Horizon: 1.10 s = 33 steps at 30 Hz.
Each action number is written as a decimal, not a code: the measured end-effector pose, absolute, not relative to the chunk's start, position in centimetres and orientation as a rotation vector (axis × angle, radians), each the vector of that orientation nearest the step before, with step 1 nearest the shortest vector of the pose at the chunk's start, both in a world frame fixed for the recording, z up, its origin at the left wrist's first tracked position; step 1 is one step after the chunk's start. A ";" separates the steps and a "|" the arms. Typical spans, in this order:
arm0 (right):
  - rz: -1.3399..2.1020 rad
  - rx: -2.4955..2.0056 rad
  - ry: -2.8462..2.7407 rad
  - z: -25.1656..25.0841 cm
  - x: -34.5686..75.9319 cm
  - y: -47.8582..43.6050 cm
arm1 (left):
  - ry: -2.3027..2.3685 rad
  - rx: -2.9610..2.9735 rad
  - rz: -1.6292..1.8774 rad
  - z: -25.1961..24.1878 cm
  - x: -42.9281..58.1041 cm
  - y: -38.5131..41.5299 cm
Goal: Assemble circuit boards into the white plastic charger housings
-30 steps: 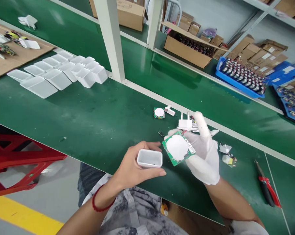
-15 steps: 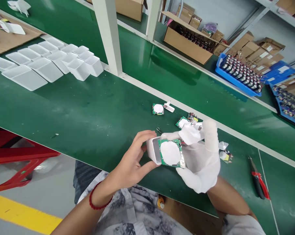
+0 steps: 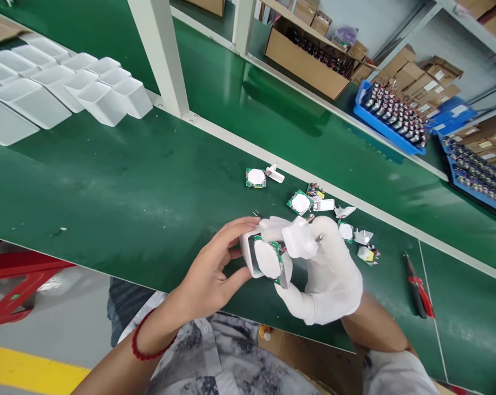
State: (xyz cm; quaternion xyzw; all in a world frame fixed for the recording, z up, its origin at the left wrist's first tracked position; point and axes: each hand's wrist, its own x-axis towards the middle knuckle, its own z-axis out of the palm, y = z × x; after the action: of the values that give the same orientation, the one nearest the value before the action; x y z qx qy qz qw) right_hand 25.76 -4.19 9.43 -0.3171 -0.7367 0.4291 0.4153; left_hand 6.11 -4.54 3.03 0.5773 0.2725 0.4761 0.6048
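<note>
My bare left hand has its fingers and thumb round a small white plastic housing, its open end turned to the right. My right hand, in a white glove, grips a green circuit board with a round white pad on its face. The board's left edge is at the mouth of the housing, tilted; how far in it goes I cannot make out. A white plug piece with metal pins sits against the gloved fingers, with a bit of wire between it and the board.
More circuit boards with white plug parts lie along the bench's back ledge. Red-and-black pliers lie at the right. Rows of white housings stand at the left, near a post. Blue trays of parts sit behind.
The board has moved left to the housing's mouth and tilted. My right hand has turned, bringing the plug piece upright with its pins showing. The whole view has shifted slightly.
</note>
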 end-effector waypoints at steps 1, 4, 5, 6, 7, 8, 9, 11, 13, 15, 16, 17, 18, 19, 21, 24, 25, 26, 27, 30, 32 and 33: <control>1.087 -0.793 -1.854 9.5 25.7 -4.1 | 0.636 1.339 1.100 3.0 6.1 -4.6; 1.078 -0.796 -1.862 9.5 25.7 -4.0 | 0.658 1.338 1.097 3.0 6.1 -4.6; 1.069 -0.804 -1.872 9.5 25.7 -3.9 | 0.663 1.341 1.097 3.0 6.1 -4.6; 1.057 -0.819 -1.886 9.5 25.7 -3.9 | 0.666 1.345 1.098 3.0 6.1 -4.6; 1.040 -0.835 -1.908 9.6 25.6 -3.9 | 0.669 1.347 1.101 3.0 6.1 -4.6; 1.016 -0.850 -1.932 9.6 25.6 -3.9 | 0.670 1.347 1.102 3.0 6.1 -4.6; 0.993 -0.867 -1.957 9.7 25.6 -3.8 | 0.672 1.342 1.103 3.0 6.1 -4.6; 0.953 -0.889 -1.993 9.8 25.6 -3.8 | 0.674 1.330 1.103 3.0 6.1 -4.6; 0.926 -0.900 -2.011 9.9 25.6 -3.8 | 0.677 1.324 1.103 2.9 6.1 -4.6; 0.906 -0.911 -2.018 9.9 25.6 -3.7 | 0.682 1.323 1.103 2.8 6.1 -4.6; 0.899 -0.913 -2.021 9.9 25.6 -3.7 | 0.684 1.320 1.104 2.8 6.1 -4.6; 0.898 -0.914 -2.025 9.8 25.6 -3.7 | 0.683 1.317 1.105 2.8 6.2 -4.6; 0.899 -0.912 -2.029 9.8 25.6 -3.6 | 0.681 1.313 1.105 2.8 6.2 -4.6; 0.900 -0.912 -2.033 9.8 25.5 -3.6 | 0.677 1.310 1.105 2.7 6.2 -4.6; 0.889 -0.918 -2.048 9.7 25.6 -3.5 | 0.674 1.306 1.103 2.7 6.2 -4.6; 0.871 -0.932 -2.067 9.7 25.7 -3.6 | 0.688 1.303 1.089 2.8 6.2 -4.6; 0.875 -0.924 -2.069 9.7 25.8 -3.7 | 0.693 1.303 1.083 2.8 6.2 -4.6; 0.883 -0.919 -2.068 9.7 25.8 -3.7 | 0.697 1.303 1.079 2.8 6.2 -4.6; 0.888 -0.923 -2.064 9.7 25.9 -3.8 | 0.698 1.304 1.078 2.8 6.2 -4.6; 0.849 -0.969 -2.067 9.8 25.8 -3.9 | 0.699 1.305 1.081 2.8 6.1 -4.6; 0.778 -0.995 -2.089 9.9 25.6 -3.9 | 0.713 1.320 1.080 2.6 6.1 -4.6; 0.749 -0.997 -2.112 10.0 25.5 -3.9 | 0.722 1.335 1.076 2.4 6.1 -4.6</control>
State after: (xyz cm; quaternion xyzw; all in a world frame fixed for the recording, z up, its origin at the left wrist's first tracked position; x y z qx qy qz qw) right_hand 25.50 -3.86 10.01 -0.3828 -0.8105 0.2873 0.3376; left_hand 6.09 -4.59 2.44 0.5753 0.3110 0.4638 0.5977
